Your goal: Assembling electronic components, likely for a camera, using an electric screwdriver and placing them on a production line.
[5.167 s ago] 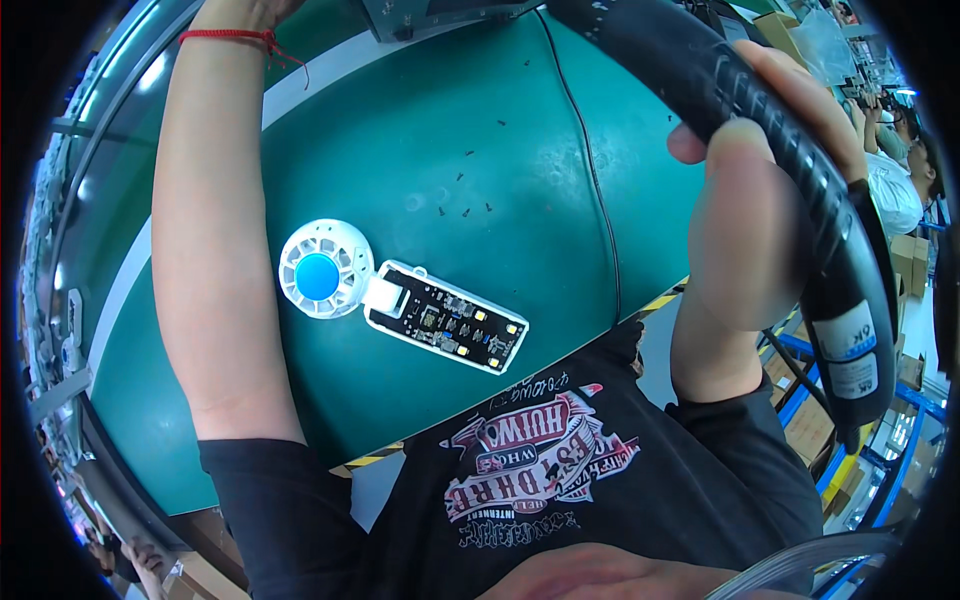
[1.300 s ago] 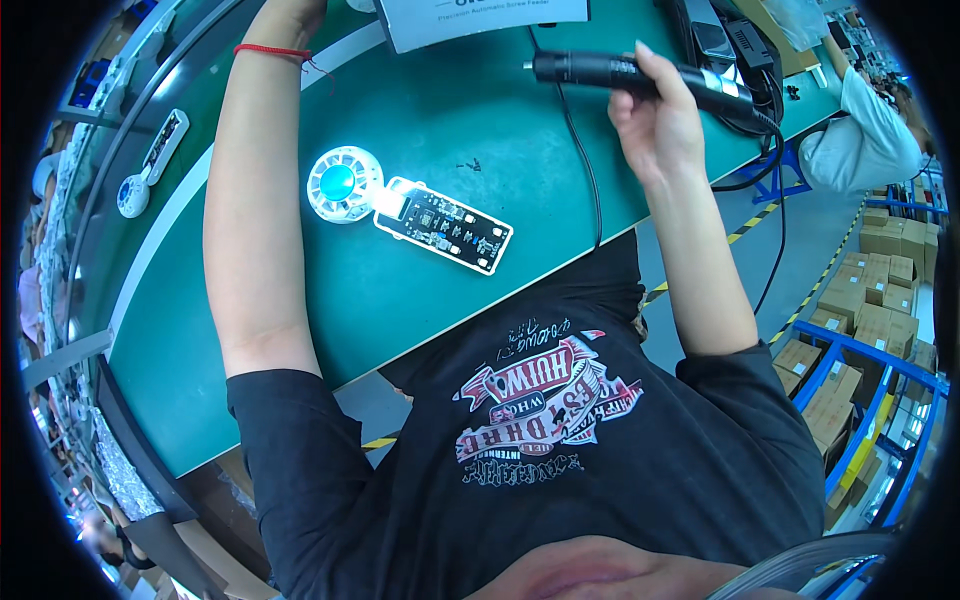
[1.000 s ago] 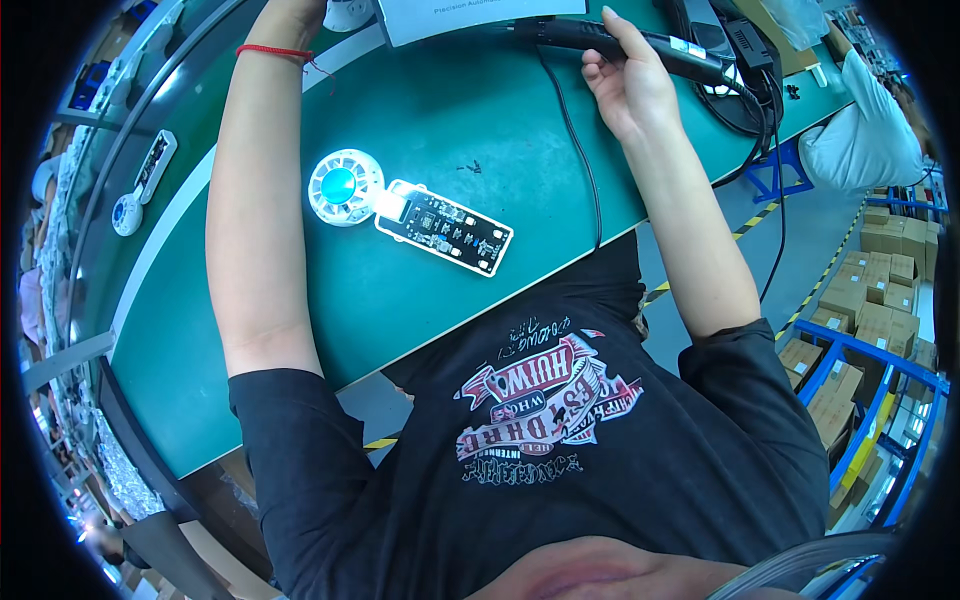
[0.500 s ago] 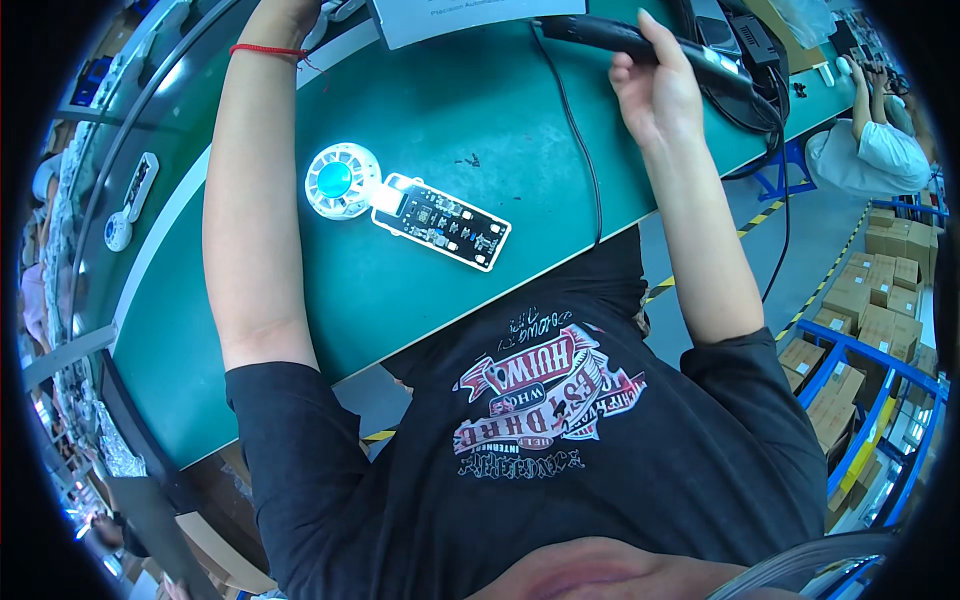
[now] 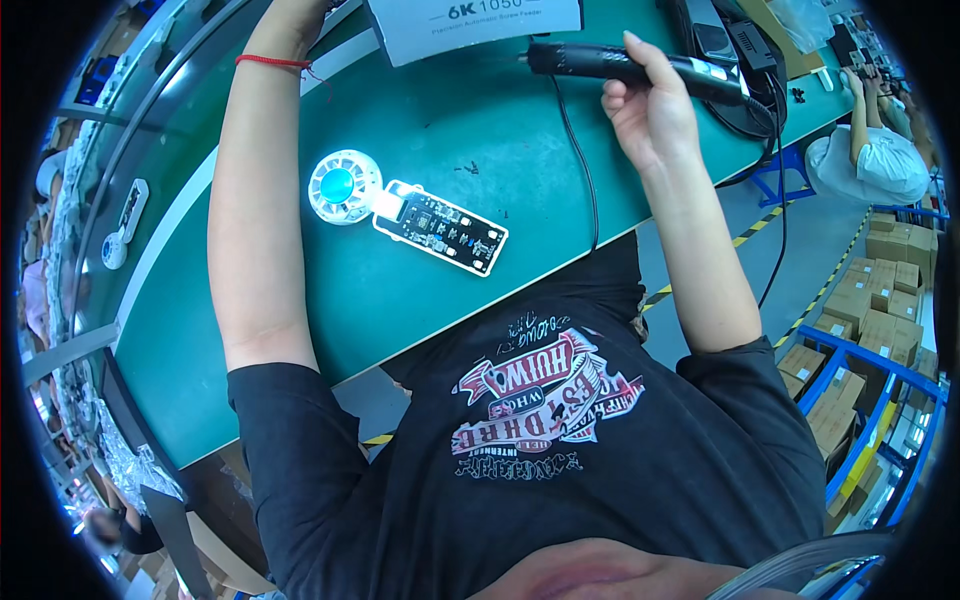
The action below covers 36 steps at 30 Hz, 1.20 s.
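A black electric screwdriver (image 5: 608, 64) lies across my right hand (image 5: 655, 115), which is closed around its body, the tip pointing left below the screw feeder. My left hand (image 5: 296, 22) reaches to the far edge beside the grey-white screw feeder (image 5: 475, 22); its fingers are cut off by the view, so their hold is hidden. Between my arms, on the green table (image 5: 420, 330), rests an opened handheld fan with a round white head (image 5: 345, 187). Its handle shows a bare black circuit board (image 5: 440, 232) in a white shell.
Black cable (image 5: 570, 125) runs over the table to its near edge. Dark equipment and coiled cords (image 5: 740, 60) stand at the far right. Another fan (image 5: 125, 222) lies on the left beyond a pale rail. A co-worker (image 5: 865, 160) sits at right, near stacked cartons (image 5: 880, 320).
My right hand has drawn the screwdriver slightly nearer and left. More of the screw feeder shows as the view shifts a little. The opened fan stays in place.
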### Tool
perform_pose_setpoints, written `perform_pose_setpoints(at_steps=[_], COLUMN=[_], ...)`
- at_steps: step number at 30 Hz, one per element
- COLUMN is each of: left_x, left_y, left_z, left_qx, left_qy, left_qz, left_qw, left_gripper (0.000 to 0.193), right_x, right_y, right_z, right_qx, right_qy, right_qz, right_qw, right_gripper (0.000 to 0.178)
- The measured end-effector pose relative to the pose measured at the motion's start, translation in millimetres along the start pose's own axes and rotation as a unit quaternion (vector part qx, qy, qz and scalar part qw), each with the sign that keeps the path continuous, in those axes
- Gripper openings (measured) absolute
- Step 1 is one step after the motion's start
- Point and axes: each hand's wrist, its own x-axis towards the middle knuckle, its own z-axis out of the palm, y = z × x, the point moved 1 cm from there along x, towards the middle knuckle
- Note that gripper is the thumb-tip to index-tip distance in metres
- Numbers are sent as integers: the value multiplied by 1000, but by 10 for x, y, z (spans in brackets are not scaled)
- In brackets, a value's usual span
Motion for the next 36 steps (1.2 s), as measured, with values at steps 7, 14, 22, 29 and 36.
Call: perform_pose_setpoints(at_steps=[7, 14, 22, 29, 36], left_x=[5, -37, -156, -266, -140], left_y=[-110, 173, 510, 561, 304], left_z=[-109, 45, 255, 291, 225], left_qx=[55, 13, -105, -81, -25], left_qy=[-9, -21, -34, -10, -12], left_qz=[-10, 10, 67, 114, 130], left_qw=[998, 1000, 992, 990, 991], left_gripper=[71, 62, 43, 45, 49], right_x=[-332, -435, -551, -620, -727], right_y=[191, 67, 74, 53, 24], right_z=[209, 173, -24, -85, -113], right_qx=[-61, -71, -79, -85, -63], right_qy=[-36, -15, -13, 1, 0], right_qz=[79, 66, 89, 82, 62], right_qw=[994, 995, 993, 993, 996], right_gripper=[23, 22, 22, 22, 21])
